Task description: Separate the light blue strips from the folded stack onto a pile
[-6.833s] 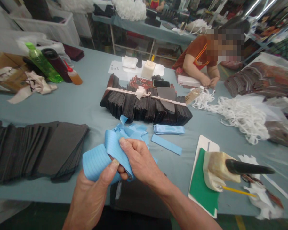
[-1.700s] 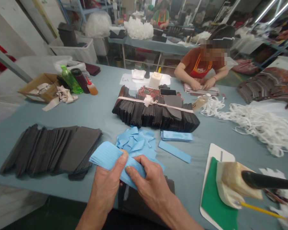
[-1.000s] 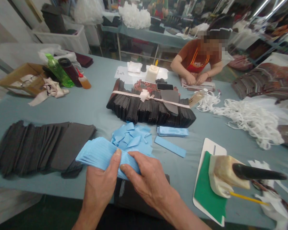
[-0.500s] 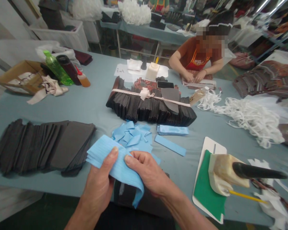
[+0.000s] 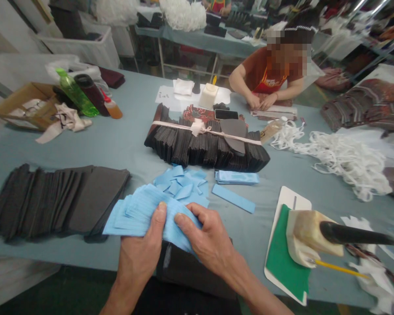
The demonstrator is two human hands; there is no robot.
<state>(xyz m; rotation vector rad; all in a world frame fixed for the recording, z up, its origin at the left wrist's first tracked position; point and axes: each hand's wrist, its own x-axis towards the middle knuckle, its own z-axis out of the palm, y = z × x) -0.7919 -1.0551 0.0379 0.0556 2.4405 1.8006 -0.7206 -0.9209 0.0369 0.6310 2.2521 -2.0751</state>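
Note:
Both of my hands grip a fanned stack of light blue fabric strips (image 5: 136, 210) at the near edge of the table. My left hand (image 5: 141, 253) pinches it with the thumb on top. My right hand (image 5: 205, 238) presses its fingers on the stack's right end. Just beyond lies a loose pile of blue strips (image 5: 182, 186), a neat small blue stack (image 5: 237, 176) and one single blue strip (image 5: 233, 198). A dark piece (image 5: 187, 269) lies under my hands at the table edge.
Fanned dark grey pieces (image 5: 52, 199) lie at left. A tied bundle of black pieces (image 5: 206, 146) sits mid-table. At right are a green and white board (image 5: 287, 251), a glue pot with a black-handled brush (image 5: 311, 238) and white elastic cords (image 5: 341, 159). A person in orange (image 5: 265, 78) works opposite. Bottles (image 5: 75, 92) stand far left.
The blue stack went from a hanging bend half a second ago to a wide flat fan spread leftward. My right hand slid on top of it. The camera shifted slightly.

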